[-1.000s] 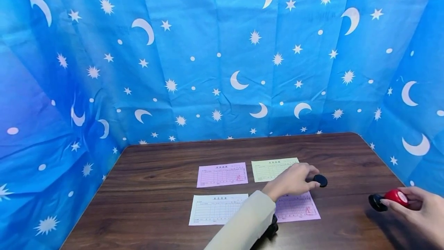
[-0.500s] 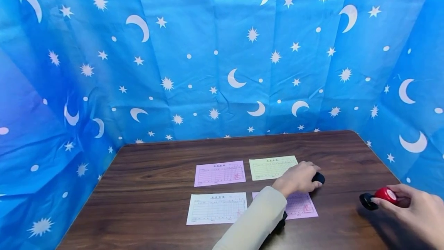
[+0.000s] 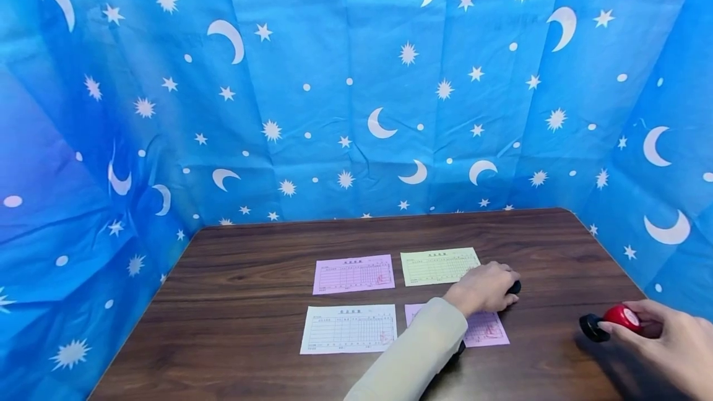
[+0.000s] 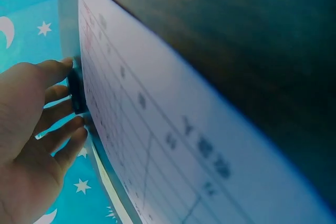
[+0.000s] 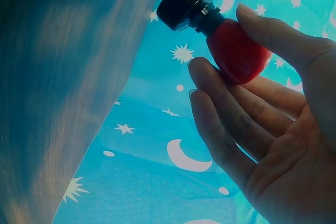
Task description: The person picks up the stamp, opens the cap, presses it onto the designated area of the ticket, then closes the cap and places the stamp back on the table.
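My left hand (image 3: 486,287) reaches to the right of the paper slips, low over the table. Its thumb and fingers hold a small round black cap (image 3: 515,288), mostly covered by the hand in the head view. The left wrist view shows the cap (image 4: 77,93) between thumb and fingertips, right at the tabletop. At the right, my right hand (image 3: 671,334) pinches a stamp (image 3: 621,317) by its red handle above the table. The stamp's black round head (image 5: 185,1) points away from the palm. Under the left forearm lies a pink slip (image 3: 490,329), partly hidden, with a red stamp mark.
Three more printed slips lie on the dark wood table (image 3: 234,289): a pink one (image 3: 353,275) at back left, a yellow one (image 3: 437,267) behind the left hand, and a white one (image 3: 345,329) in front. Blue star-and-moon cloth (image 3: 312,110) hangs behind and beside the table.
My left hand has lowered and closed in over the cap, which now shows less. My right hand, with the stamp, has shifted slightly left. The slips stay put.
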`<state>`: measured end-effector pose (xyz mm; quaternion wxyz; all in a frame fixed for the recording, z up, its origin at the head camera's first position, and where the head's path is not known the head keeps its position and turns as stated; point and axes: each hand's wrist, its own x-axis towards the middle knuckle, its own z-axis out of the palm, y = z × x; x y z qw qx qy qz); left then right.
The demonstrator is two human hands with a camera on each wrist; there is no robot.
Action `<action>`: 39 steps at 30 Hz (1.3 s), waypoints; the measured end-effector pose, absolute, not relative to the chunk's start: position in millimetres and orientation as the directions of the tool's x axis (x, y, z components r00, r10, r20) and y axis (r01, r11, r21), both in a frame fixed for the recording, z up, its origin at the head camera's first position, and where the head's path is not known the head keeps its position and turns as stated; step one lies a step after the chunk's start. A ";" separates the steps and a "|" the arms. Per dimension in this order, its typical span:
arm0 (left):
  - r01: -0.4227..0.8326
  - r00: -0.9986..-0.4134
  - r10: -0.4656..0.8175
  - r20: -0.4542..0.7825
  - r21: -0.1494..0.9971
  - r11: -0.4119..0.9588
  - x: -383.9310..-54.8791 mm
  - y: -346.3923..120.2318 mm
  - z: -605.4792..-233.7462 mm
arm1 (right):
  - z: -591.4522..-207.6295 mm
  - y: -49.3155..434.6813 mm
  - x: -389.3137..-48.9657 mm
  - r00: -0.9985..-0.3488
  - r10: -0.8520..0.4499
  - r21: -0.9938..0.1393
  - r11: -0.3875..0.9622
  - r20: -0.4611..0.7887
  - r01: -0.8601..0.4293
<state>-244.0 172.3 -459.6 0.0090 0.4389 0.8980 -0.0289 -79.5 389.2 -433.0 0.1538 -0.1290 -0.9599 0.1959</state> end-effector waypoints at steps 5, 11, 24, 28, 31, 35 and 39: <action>0.797 -0.603 0.797 -0.009 -0.051 0.602 -246.3 172.3 -463.5 | -435.8 389.9 -81.5 -0.920 0.304 -0.405 0.895 0.247 0.186; 0.805 -0.589 0.808 0.005 -0.093 0.586 -244.5 175.3 -460.0 | -437.0 390.0 -86.2 -0.920 0.292 -0.395 0.902 0.262 0.174; 0.814 -0.580 0.814 0.027 0.030 0.580 -245.3 161.0 -446.3 | -433.1 382.8 -88.3 -0.931 0.247 -0.392 0.911 0.268 0.129; 0.821 -0.570 0.820 0.050 0.070 0.566 -244.6 151.2 -437.2 | -428.1 376.2 -88.5 -0.941 0.241 -0.402 0.906 0.237 0.131; 0.828 -0.558 0.826 0.077 0.106 0.550 -244.1 141.3 -430.3 | -424.1 371.0 -89.8 -0.952 0.227 -0.408 0.904 0.206 0.128; 0.848 -0.528 0.839 0.135 0.140 0.511 -243.9 126.2 -423.3 | -419.8 366.3 -92.0 -0.960 0.188 -0.401 0.911 0.207 0.092; 0.852 -0.516 0.837 0.182 0.205 0.481 -243.9 109.0 -420.5 | -416.0 360.6 -93.9 -0.968 0.142 -0.407 0.912 0.207 0.047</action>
